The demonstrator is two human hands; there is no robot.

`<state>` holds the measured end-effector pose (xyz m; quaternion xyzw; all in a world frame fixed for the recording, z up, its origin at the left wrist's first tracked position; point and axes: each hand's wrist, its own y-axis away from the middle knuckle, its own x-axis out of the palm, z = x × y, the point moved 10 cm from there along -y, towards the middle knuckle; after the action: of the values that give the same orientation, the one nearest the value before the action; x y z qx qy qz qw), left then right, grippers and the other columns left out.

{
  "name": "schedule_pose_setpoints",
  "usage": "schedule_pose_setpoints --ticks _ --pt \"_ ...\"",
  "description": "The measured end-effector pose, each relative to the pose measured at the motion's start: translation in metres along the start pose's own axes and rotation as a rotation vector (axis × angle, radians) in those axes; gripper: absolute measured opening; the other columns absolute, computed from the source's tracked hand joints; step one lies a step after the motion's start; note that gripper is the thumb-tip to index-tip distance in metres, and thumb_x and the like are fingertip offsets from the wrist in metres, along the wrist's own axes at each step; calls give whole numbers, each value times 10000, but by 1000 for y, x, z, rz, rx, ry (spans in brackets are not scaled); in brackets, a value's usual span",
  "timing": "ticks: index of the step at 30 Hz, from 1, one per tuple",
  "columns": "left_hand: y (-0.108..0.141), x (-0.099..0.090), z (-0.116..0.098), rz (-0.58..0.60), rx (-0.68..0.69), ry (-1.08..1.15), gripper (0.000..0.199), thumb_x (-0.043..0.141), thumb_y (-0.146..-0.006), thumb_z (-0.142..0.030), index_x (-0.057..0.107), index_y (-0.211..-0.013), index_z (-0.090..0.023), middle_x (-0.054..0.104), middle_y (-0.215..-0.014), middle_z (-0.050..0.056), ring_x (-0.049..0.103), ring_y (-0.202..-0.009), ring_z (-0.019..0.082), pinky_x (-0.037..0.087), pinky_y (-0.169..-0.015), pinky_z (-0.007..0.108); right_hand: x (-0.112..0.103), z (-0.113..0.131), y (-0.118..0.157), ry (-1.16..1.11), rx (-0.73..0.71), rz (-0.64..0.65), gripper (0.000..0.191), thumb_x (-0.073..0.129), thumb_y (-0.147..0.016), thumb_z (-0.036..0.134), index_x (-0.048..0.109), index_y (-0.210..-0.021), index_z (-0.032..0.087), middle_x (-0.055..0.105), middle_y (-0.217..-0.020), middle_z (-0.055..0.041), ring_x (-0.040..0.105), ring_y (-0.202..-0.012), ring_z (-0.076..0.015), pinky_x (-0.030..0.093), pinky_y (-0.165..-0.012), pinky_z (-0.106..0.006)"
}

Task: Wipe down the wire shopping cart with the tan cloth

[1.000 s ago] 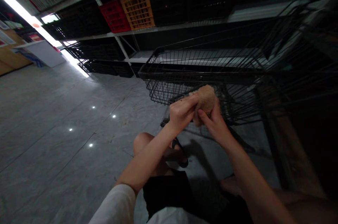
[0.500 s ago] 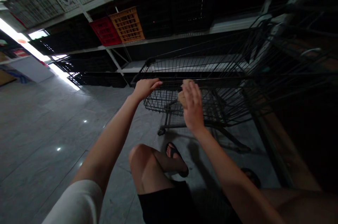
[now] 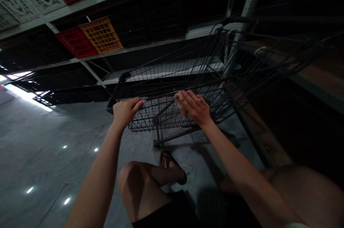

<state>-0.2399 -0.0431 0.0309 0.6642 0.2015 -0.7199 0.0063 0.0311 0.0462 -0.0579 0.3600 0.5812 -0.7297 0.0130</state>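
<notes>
A dark wire shopping cart (image 3: 145, 117) stands in front of me, its basket stretching off to the right. My left hand (image 3: 125, 111) is closed over the top rim near the cart's left end. Farther right along the same rim, my right hand (image 3: 196, 107) presses a crumpled tan cloth (image 3: 181, 103) against the wire. Part of the cloth hangs down below the fingers. The right palm and the rim under it are hidden.
Behind the cart runs a metal shelf rack (image 3: 137, 49) with a red crate (image 3: 76, 42), a yellow crate (image 3: 101, 35) and several dark crates. A wooden-edged platform (image 3: 255, 131) lies to the right. My sandalled foot (image 3: 173, 165) rests on the grey tiled floor (image 3: 53, 170).
My right hand has come down onto the rim with the cloth. My left hand keeps its hold on the cart. The view has turned to the right.
</notes>
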Motion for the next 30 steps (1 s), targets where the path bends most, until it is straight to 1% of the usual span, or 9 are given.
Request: schedule_pose_setpoints --ticks 3,7,9,11,16,20,25,28,30 --pt "8 -2 -10 20 -41 -50 395 490 -1085 -500 746 -910 -255 801 -906 49 704 -831 228 248 -656 305 -46 -92 21 15 312 -76 388 428 -1091 293 700 -1359 229 637 -1558 -115 476 -1577 -229 353 -1322 -521" --pt "15 -7 -21 21 -100 -117 382 479 -1081 -500 733 -921 -264 787 -905 62 694 -829 246 234 -647 313 -127 -213 66 115 659 -395 581 378 -1038 231 499 -1598 136 422 -1707 -204 255 -1684 -261 200 -1374 -590" --pt "17 -8 -27 29 -122 -146 383 467 -1083 -498 733 -938 -262 785 -915 72 698 -840 256 237 -643 314 -148 -254 85 124 825 -536 670 355 -1005 186 391 -1669 96 315 -1756 -223 197 -1700 -264 163 -1384 -575" --pt "18 -7 -33 52 -130 -164 385 452 -1085 -495 736 -970 -261 786 -926 80 704 -849 264 241 -637 315 -147 -271 87 90 898 -582 707 354 -980 157 362 -1684 85 264 -1777 -217 201 -1700 -267 172 -1386 -561" --pt "16 -3 -36 73 -157 -175 403 423 -1089 -523 727 -1011 -270 795 -954 89 708 -855 271 243 -634 314 -98 -224 33 -39 790 -568 720 328 -969 123 382 -1687 150 313 -1776 -145 226 -1695 -218 252 -1374 -576" --pt "10 0 -37 73 -154 -161 444 385 -1093 -553 700 -964 -268 789 -928 88 701 -828 263 242 -633 311 -49 -142 6 -151 752 -529 664 267 -1054 180 376 -1709 184 396 -1736 -141 275 -1681 -236 312 -1368 -556" --pt "4 -1 -49 48 -152 -163 483 348 -1097 -578 717 -1023 -274 793 -965 101 700 -831 269 240 -624 316 23 -25 -2 -283 592 -236 705 249 -1058 104 312 -1741 263 443 -1722 -82 319 -1666 -230 346 -1368 -539" --pt "4 -4 -58 40 -169 -178 485 359 -1100 -573 733 -1067 -265 798 -978 108 702 -836 276 242 -625 320 32 18 1 -350 347 -149 651 276 -1069 95 475 -1667 259 547 -1647 -65 390 -1630 -190 398 -1353 -444" --pt "3 -5 -62 27 -178 -187 478 380 -1097 -572 741 -1071 -260 799 -977 107 702 -841 276 234 -627 319 20 14 4 -370 282 -169 594 328 -1080 127 572 -1598 285 600 -1591 -61 446 -1594 -195 424 -1338 -435"
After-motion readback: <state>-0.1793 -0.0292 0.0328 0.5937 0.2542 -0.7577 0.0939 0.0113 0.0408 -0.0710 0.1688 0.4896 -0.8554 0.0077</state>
